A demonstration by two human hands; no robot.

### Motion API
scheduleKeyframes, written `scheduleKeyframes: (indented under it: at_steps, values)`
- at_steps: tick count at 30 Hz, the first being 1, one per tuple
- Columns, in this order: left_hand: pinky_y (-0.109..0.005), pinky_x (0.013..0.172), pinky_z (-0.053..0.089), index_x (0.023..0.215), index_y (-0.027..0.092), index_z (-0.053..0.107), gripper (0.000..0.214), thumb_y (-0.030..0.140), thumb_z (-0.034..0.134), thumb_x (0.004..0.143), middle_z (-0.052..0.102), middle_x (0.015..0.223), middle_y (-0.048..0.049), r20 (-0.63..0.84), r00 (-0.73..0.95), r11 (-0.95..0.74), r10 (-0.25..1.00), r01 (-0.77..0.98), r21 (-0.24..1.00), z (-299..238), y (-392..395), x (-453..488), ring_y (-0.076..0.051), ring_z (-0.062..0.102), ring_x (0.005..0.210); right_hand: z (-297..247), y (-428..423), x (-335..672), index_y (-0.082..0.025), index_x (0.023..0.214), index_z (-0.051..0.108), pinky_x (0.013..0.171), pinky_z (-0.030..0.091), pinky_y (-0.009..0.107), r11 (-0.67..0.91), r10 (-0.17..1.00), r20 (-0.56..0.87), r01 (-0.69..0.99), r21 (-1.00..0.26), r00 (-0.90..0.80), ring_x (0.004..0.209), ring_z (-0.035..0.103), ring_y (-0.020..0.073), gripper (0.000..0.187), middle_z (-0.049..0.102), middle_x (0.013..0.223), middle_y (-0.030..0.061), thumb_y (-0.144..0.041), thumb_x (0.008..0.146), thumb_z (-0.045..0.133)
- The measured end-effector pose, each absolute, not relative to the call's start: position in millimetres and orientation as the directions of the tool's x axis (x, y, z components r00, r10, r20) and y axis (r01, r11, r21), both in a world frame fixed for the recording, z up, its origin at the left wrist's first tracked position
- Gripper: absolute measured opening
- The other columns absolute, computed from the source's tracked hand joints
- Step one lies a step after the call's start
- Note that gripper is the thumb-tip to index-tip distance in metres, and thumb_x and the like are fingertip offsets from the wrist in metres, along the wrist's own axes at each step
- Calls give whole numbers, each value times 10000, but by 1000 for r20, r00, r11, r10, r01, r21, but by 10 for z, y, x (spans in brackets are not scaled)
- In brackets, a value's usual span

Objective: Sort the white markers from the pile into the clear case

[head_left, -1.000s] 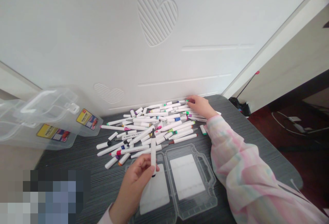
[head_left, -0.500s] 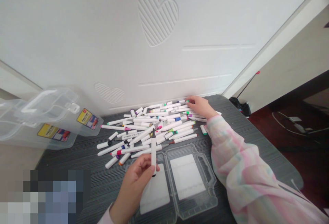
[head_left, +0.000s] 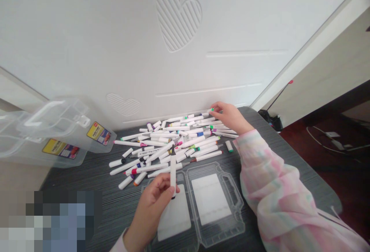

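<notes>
My left hand (head_left: 157, 198) is closed round a white marker (head_left: 173, 171), held upright with its dark tip bare and pointing up. Below that hand lies an open clear plastic case (head_left: 239, 205) with white panels inside. At the far right of a heap of white markers (head_left: 162, 153), my right hand (head_left: 231, 116) pinches a small white marker cap with a green end (head_left: 212, 110). Its fingertips are just above the heap's back edge. Many markers in the heap have coloured ends, and several are uncapped. A loose green-ended cap (head_left: 229, 146) lies below my right wrist.
Two clear plastic boxes (head_left: 100, 144) with yellow labels stand at the left. Behind the dark wood-grain table (head_left: 289, 167) rises a white panel (head_left: 121, 43) with heart reliefs. A cable (head_left: 320, 144) lies on the reddish floor at the right.
My right hand has lifted slightly and shifted right, with the green-ended cap now showing between its fingertips. My left hand and its marker have stayed in place.
</notes>
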State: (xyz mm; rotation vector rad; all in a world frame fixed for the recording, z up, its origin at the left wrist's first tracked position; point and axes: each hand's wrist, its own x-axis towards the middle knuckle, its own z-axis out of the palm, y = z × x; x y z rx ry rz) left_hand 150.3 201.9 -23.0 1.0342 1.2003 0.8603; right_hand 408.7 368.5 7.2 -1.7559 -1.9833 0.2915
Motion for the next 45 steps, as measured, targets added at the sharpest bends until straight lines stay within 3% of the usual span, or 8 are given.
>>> scheduleKeyframes:
  at_steps: [5,13,28,45]
  values:
    - [-240,660,395,814,165,574,145,269,533,722,611,691,-12,-311,175,316,934,-3,949,-229,2025,1504,-143,532,690,117,3639,4026,-160,794,571,620,357,243,283,944,286,847,-450,-163,615,516,122,143,581,651,3,-274,714,540]
    - [-240,655,394,815,162,573,145,264,525,724,604,687,-11,-312,177,314,934,16,949,-218,2022,1506,-143,526,685,152,3596,3987,-157,770,531,529,318,199,256,964,183,845,-468,-191,535,466,90,89,520,600,-22,-209,698,525]
    - [-242,651,394,815,159,574,152,267,526,720,609,690,-16,-304,180,303,935,33,952,-192,2021,1509,-146,530,683,128,3588,3962,-157,843,534,564,329,194,303,951,78,847,-438,-300,590,487,98,207,536,666,-13,-102,655,467]
    - [-245,654,398,813,164,588,143,260,527,726,623,694,-19,-297,171,295,939,39,955,-191,2017,1508,-153,544,684,87,3607,3973,-157,870,572,556,321,188,294,948,1,871,-394,-319,597,469,101,249,524,658,-11,-104,662,445]
